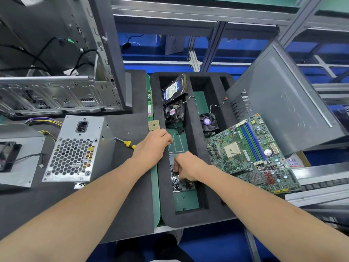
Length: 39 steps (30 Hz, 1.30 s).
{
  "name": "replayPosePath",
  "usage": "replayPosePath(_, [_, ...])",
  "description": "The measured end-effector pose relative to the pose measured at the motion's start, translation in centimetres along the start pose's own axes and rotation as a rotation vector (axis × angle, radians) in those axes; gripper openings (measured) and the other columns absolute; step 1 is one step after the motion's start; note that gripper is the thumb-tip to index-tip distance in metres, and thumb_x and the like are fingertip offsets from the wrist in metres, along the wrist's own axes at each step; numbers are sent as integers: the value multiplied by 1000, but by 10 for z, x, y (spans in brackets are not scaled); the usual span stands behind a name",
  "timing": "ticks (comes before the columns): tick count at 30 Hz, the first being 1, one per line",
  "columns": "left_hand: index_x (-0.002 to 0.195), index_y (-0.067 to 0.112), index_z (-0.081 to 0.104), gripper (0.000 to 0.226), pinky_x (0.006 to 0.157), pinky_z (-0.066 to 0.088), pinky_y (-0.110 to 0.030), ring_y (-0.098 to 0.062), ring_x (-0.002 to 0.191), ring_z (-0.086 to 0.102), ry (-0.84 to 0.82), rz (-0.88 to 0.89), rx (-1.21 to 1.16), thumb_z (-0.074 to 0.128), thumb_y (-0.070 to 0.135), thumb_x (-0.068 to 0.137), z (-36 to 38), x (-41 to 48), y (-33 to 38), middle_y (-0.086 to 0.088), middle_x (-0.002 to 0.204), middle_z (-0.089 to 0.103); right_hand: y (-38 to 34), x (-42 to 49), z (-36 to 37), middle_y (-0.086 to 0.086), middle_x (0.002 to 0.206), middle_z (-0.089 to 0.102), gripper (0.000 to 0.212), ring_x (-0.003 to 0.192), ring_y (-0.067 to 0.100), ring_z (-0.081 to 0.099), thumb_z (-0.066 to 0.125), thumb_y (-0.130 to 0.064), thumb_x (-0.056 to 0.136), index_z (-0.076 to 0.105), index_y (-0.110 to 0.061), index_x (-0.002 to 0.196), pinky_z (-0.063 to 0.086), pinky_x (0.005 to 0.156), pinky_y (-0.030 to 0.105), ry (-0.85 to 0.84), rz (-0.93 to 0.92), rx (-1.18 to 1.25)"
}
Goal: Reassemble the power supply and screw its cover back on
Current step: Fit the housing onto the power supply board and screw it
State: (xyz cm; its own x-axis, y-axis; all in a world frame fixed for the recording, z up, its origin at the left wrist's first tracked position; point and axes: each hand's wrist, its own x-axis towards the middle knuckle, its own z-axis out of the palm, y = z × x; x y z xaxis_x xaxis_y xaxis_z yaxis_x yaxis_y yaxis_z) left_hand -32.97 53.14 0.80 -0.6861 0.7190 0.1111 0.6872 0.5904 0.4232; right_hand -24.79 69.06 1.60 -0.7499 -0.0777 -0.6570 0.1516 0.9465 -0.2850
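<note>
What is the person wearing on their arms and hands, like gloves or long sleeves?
Nothing that shows. The left hand and the right hand are bare, with no gloves, and no rings or watch show. Both forearms are bare too; no sleeve shows in the picture.

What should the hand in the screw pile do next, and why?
Probably pinch one screw and lift it toward the power supply: the right hand curls over the screws, and the left hand holds the screwdriver ready.
</note>
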Motion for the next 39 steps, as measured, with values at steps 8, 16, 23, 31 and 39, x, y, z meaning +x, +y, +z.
replayPosePath(8, [112, 17, 67, 18, 95, 43, -33, -21, 111, 53, -66, -24, -11, 50, 20, 108, -6, 0, 2, 2, 118, 59, 7, -13, -17, -2, 86, 72, 14, 65, 14, 67, 72, 0, 95, 71, -15, 94, 64, 61, 28, 120, -5, 323])
replayPosePath(16, [109, 26, 74, 23, 86, 54, -34, -15, 96, 65, 5, -323, -280, 58, 12, 98, -37, 10, 19, 8, 103, 74, 20, -23, -47, 5, 89, 80, 28, 81, 19, 75, 84, 4, 83, 71, -13, 100, 62, 80, 37, 392, -168, 865])
replayPosePath(23, [109, 9, 75, 21, 59, 51, -23, -16, 67, 63, -104, -863, -1156, 60, 21, 102, -92, 21, 38, -8, 95, 80, 0, -29, -78, 3, 95, 81, 30, 89, 16, 75, 85, -3, 84, 69, -15, 106, 61, 87, 31, 634, -353, 968])
replayPosePath(31, [105, 8, 78, 15, 67, 54, -20, -10, 71, 66, -26, -850, -1360, 71, 19, 97, -152, 6, 11, -7, 92, 79, -63, -21, -108, -4, 89, 82, 26, 92, 14, 78, 88, -7, 82, 73, -18, 101, 60, 88, 33, 806, -505, 920])
replayPosePath(39, [98, 1, 79, 13, 67, 56, -18, -11, 72, 69, 51, -736, -1183, 76, 11, 92, -204, -26, -17, -10, 85, 77, -119, -17, -121, -1, 87, 81, 27, 87, 10, 78, 92, -7, 78, 74, -10, 98, 61, 83, 26, 790, -616, 900])
